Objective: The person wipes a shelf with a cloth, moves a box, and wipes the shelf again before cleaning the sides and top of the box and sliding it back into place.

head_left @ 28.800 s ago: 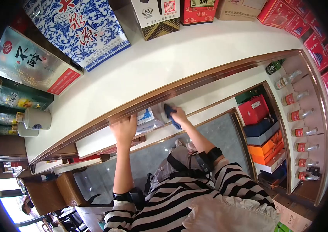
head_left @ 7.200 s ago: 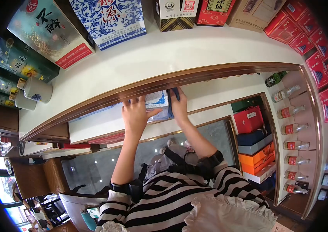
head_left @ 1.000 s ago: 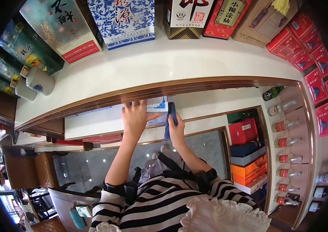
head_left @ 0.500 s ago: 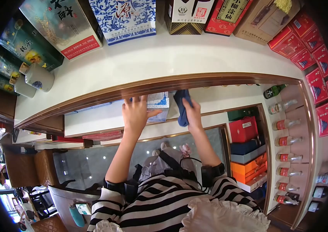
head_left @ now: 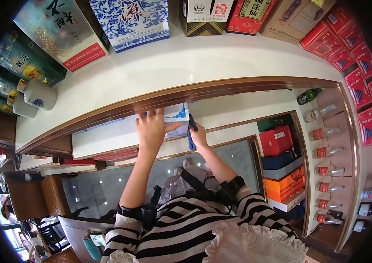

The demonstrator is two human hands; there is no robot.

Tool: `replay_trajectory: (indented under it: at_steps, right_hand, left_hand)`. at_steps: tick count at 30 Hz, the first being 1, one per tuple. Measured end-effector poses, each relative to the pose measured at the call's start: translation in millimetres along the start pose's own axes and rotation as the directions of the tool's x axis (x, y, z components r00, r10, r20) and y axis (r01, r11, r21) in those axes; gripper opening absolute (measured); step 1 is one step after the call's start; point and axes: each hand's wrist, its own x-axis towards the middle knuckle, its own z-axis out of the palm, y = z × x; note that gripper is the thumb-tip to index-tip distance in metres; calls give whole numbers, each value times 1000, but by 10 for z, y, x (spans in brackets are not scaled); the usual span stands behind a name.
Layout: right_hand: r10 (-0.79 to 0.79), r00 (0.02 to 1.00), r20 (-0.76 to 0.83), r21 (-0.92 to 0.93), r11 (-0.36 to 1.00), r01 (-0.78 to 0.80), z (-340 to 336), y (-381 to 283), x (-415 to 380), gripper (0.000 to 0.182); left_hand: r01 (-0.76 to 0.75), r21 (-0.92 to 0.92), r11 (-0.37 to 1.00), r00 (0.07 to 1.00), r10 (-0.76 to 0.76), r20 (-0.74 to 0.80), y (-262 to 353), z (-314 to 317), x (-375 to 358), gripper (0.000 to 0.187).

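On the lower shelf, partly under the upper shelf's edge, sits a white box with blue pattern (head_left: 176,113). My left hand (head_left: 150,133) lies against its left part, fingers spread and thumb stretched across its near face; the fingertips reach the shelf edge. A dark blue cloth (head_left: 192,139) is gripped in my right hand (head_left: 200,136), which presses it along the right side of that box. The far part of the box is hidden by the upper shelf.
The upper shelf (head_left: 186,65) overhangs both hands and carries boxed liquor, including a blue-and-white box (head_left: 135,26), and white jars (head_left: 40,94) at left. Several glass bottles (head_left: 328,152) line the right shelf. Gift boxes (head_left: 278,141) fill a lower right compartment.
My right hand has moved left and slightly nearer my body, bringing the cloth from beyond the box onto its right side. My left hand stays on the box.
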Motion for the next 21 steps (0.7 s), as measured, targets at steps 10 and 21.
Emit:
replay_trajectory:
  at_steps: [10,21]
  right_hand:
    - [22,1000,10,408,913,-24,-290,-1297,-101,19]
    - [-92,996,-8,116,989,92,103,-518,58,26]
  left_hand:
    - [15,-71,997,1000,-14,21,-23,14,-23,75]
    - [21,-40,999,1000,-22,-13,-4,-34,7,73]
